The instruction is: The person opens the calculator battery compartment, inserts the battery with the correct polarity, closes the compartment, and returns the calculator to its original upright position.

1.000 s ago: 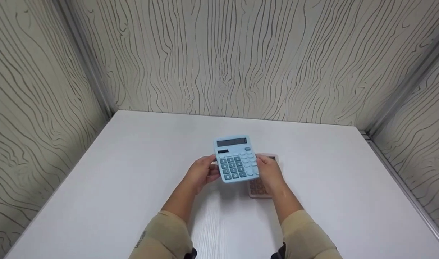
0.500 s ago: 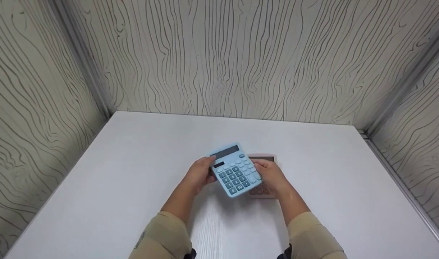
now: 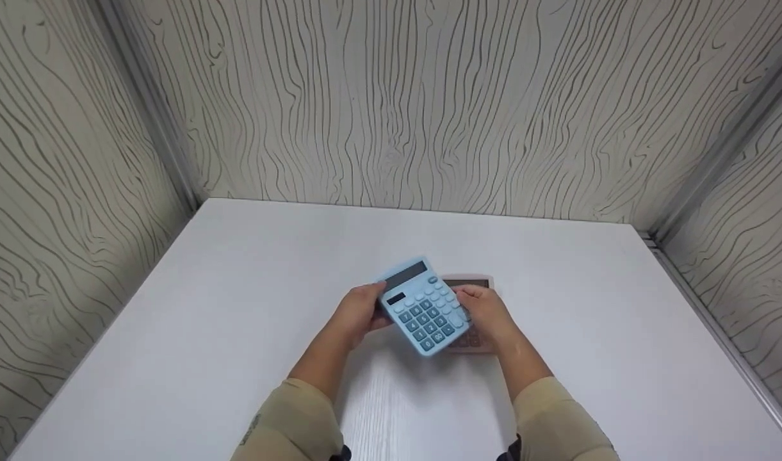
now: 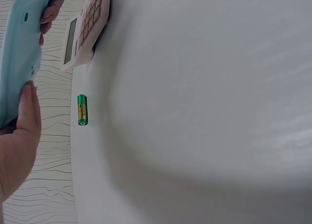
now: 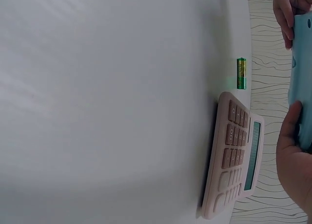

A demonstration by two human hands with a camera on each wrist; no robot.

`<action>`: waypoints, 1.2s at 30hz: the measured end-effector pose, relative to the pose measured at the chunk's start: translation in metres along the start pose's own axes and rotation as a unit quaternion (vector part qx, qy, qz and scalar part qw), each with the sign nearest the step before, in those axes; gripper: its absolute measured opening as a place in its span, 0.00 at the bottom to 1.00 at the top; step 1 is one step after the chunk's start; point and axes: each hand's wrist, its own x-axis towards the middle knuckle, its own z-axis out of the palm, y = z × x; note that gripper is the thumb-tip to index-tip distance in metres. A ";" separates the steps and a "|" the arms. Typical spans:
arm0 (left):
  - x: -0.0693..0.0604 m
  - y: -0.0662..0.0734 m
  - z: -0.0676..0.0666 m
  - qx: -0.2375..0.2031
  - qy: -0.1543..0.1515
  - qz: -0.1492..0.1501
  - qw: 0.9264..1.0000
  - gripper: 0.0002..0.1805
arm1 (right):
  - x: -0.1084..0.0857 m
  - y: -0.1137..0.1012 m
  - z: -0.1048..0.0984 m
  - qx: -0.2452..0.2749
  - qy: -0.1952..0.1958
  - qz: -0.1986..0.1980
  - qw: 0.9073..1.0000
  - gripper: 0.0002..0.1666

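Both hands hold a light blue calculator [image 3: 423, 307] above the table, its keys and display facing up and its body turned askew. My left hand [image 3: 358, 310] grips its left edge, thumb on the front near the display and fingers underneath. At the right edge, my right hand [image 3: 487, 314] pinches the calculator between thumb and fingers. The wrist views show its back [image 4: 22, 53], with fingers from both sides on it. Lying on the table partly under the right hand is a pink calculator [image 5: 236, 156]. A green and gold battery [image 4: 82, 110] lies beside it, hidden from the head view.
The white table [image 3: 250, 269] meets a wood-grain patterned panel [image 3: 391, 102] at the back. Similar panels stand at left and right, with grey metal posts [image 3: 144, 109] at the corners.
The blue calculator has tilted, its top swinging left and its lower end moving down and right. The left thumb has shifted up beside the display. The pink calculator has stayed put.
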 end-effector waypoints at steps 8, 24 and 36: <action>-0.002 0.003 0.003 0.028 0.002 0.013 1.000 0.24 | -0.001 -0.005 0.002 -0.012 0.001 -0.012 1.000 0.17; -0.005 0.007 0.014 0.031 0.008 0.027 0.999 0.24 | -0.015 -0.014 0.018 -0.263 -0.021 -0.127 0.956 0.54; -0.011 0.014 0.025 0.057 0.018 0.024 0.998 0.26 | -0.022 -0.013 0.027 -0.339 -0.025 -0.128 0.932 0.63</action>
